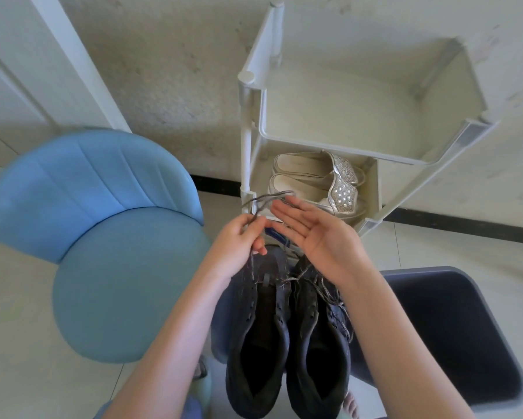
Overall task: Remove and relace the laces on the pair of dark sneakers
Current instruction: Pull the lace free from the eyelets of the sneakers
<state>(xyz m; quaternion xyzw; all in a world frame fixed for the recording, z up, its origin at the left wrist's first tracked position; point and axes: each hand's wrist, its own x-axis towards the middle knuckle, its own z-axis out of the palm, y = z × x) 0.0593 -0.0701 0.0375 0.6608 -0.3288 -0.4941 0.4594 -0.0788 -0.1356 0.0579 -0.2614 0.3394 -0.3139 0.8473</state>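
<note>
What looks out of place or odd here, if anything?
Nothing looks damaged or spilled. The left sneaker has bare eyelets, its lace pinched up by the left hand; the right sneaker's lace lies loose and tangled. Both suit unlacing.

At 6 o'clock, sneakers (255, 322): matt dark cloth; laces (291, 280) woven cord, grey-flecked. At 9, chair (118, 282): matt blue fabric. At 1, rack (375, 154): smooth cream plastic, low sheen. Slippers (341, 201) in it: pale, w/ shiny silver studs. At 11, wall (169, 71): rough, speckled.
</note>
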